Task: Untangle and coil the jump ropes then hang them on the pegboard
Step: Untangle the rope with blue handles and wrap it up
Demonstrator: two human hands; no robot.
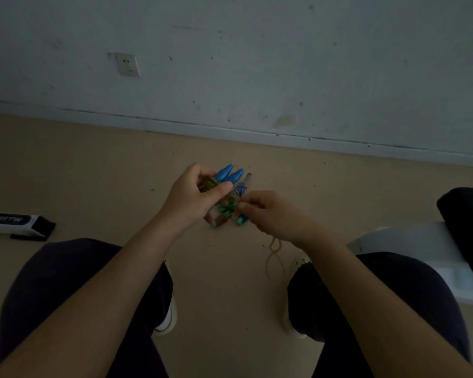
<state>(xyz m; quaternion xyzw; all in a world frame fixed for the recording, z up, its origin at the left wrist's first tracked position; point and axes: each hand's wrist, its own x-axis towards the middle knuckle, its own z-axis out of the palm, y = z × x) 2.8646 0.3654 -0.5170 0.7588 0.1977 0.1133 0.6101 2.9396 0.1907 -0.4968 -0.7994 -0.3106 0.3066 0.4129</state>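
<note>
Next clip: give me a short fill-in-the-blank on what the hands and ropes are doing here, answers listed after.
1. The left hand grips a bundle of handles whose two tapered tips are coloured ____.
2. The right hand pinches the tangle of ____ cord.
3. A pale rope loop hangs below the ____ hand.
4. On the wall sits a white ____.

Missing words: blue; green; right; socket

Two hands show: the left hand (194, 195) and the right hand (268, 211). Between them sits one bundle of jump-rope parts. Two blue handle tips (230, 173) stick up side by side. One blue-and-white patterned piece (240, 190) lies just beside them. One beige cord (273, 249) hangs below the right hand. Green bits (227, 210) are too tangled to count. One wall socket (127, 64), one white-and-black box (17, 223), and two shoes (167, 317) are also in view.
</note>
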